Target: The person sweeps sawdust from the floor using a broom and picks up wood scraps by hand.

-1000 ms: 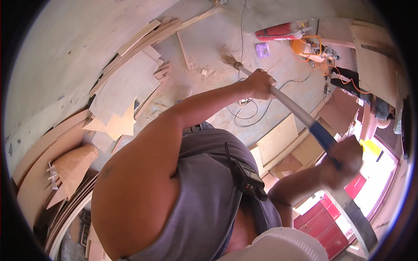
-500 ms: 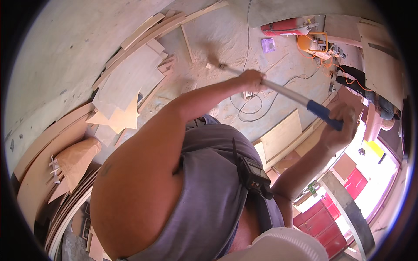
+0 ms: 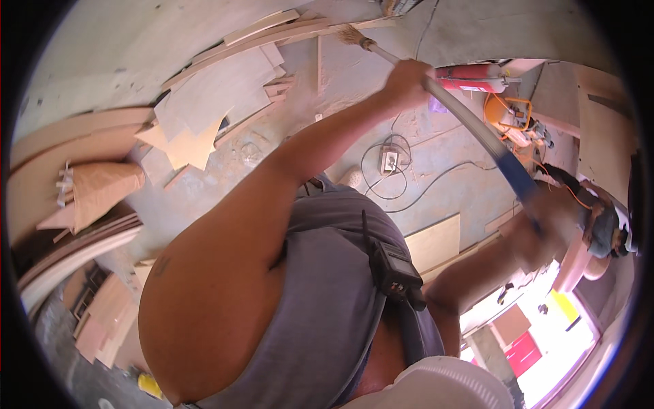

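I hold a long-handled broom [image 3: 470, 123] in both hands, slanting from the upper middle down to the right. My left hand [image 3: 409, 82] is closed round the grey handle, not far below the head. My right hand [image 3: 548, 225] is blurred but wrapped about the blue grip at the handle's lower end. The broom's straw bristles [image 3: 353, 35] are up by the strips of wood at the wall's foot. Whether they touch the wood or floor I cannot tell.
Sheets of board [image 3: 211, 88] lie along the left wall, near a brown paper bag [image 3: 105, 191]. A socket box [image 3: 390, 161] with looped cable rests on the floor. Red cylinders [image 3: 470, 76] and an orange machine [image 3: 504, 116] stand right. Another person [image 3: 603, 218] is at the far right.
The broom's bristles have swung up and slightly right, from the dusty floor toward the wood strips. My left hand rose with the handle; my right hand moved a little lower. The view has shifted.
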`<state>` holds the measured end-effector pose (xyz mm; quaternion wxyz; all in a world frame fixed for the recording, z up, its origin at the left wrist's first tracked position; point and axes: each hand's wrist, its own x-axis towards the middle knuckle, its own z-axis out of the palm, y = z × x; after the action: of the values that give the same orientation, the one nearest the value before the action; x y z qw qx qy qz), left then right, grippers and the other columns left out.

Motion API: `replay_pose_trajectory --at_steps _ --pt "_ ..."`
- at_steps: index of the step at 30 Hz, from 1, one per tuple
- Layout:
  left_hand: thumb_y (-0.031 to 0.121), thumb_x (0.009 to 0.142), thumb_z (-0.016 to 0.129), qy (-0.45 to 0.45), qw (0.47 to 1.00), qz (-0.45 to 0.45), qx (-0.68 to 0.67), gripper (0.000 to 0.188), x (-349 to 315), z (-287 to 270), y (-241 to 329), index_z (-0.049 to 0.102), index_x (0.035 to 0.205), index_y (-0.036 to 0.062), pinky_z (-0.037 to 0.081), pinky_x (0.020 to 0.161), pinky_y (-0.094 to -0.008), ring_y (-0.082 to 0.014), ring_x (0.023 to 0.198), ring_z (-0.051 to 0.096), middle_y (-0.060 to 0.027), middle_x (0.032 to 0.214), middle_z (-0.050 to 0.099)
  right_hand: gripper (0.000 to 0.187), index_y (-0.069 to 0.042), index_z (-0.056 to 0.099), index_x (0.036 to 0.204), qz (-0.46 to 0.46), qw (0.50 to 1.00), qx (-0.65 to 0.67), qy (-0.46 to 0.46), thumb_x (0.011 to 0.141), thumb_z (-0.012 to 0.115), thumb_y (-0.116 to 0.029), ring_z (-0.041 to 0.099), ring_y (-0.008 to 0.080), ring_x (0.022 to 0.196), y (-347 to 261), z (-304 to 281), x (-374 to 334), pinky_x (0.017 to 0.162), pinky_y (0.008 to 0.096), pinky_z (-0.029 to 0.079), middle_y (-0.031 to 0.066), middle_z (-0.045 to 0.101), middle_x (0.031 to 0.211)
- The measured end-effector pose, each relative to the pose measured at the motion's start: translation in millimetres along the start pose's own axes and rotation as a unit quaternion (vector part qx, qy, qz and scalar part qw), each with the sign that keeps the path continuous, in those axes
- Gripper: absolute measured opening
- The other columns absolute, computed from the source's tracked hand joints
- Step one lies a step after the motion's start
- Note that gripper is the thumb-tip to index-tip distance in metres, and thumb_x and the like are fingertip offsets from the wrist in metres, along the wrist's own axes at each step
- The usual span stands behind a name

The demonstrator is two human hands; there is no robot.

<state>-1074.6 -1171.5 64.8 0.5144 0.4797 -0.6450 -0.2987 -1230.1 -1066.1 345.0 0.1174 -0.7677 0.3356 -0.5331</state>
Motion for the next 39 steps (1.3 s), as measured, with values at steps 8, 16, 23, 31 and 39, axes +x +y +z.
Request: replay_pose_trajectory --at_steps 8,16,23,31,39 --pt "0.030 0.076 0.070 -0.137 0.965 -0.195 0.108 0.026 -206 55 15 0.062 0.079 0.0059 0.050 0.070 -0.0460 -0.0379 0.079 0.064 -0.0164 0.075 0.064 0.019 0.001 0.047 0.067 0.244 0.905 0.318 -0.142 0.085 0.047 -0.002 0.044 0.0169 0.054 16 -48 -95 0.053 0.0289 0.034 0.0071 0.042 0.061" --pt "0.045 0.075 0.068 -0.170 0.971 -0.085 0.146 0.037 -174 46 149 0.067 0.084 0.0091 0.050 0.068 -0.0467 -0.0376 0.075 0.066 -0.0166 0.071 0.065 0.032 -0.012 0.036 0.061 0.162 0.869 0.468 0.020 0.084 0.056 -0.020 0.037 0.0143 0.052 -48 -191 -68 0.051 0.0273 0.030 0.0012 0.033 0.058" --pt "0.031 0.073 0.070 0.045 0.980 -0.103 0.167 0.028 -181 10 56 0.064 0.086 0.0074 0.050 0.075 -0.0488 -0.0385 0.086 0.064 -0.0181 0.089 0.067 0.013 0.002 0.052 0.070 -0.244 0.958 -0.053 -0.139 0.080 0.058 -0.003 0.050 0.0198 0.061 -45 -67 -120 0.056 0.0319 0.040 0.0114 0.053 0.067" --pt "0.036 0.075 0.071 -0.048 0.952 -0.257 0.162 0.030 -406 -8 78 0.068 0.087 0.0098 0.045 0.087 -0.0469 -0.0326 0.093 0.064 -0.0114 0.084 0.068 0.019 -0.006 0.039 0.066 0.280 0.877 0.355 -0.162 0.084 0.043 -0.011 0.037 0.0156 0.060 -109 -49 -210 0.054 0.0286 0.029 0.0032 0.031 0.064" --pt "0.030 0.069 0.073 -0.111 0.983 -0.020 0.143 0.023 -333 -15 181 0.066 0.079 0.0108 0.047 0.083 -0.0440 -0.0314 0.077 0.065 -0.0100 0.074 0.066 0.033 -0.016 0.030 0.061 0.173 0.875 0.452 0.025 0.085 0.053 -0.013 0.032 0.0118 0.059 -212 -175 -194 0.057 0.0277 0.028 -0.0007 0.024 0.062"
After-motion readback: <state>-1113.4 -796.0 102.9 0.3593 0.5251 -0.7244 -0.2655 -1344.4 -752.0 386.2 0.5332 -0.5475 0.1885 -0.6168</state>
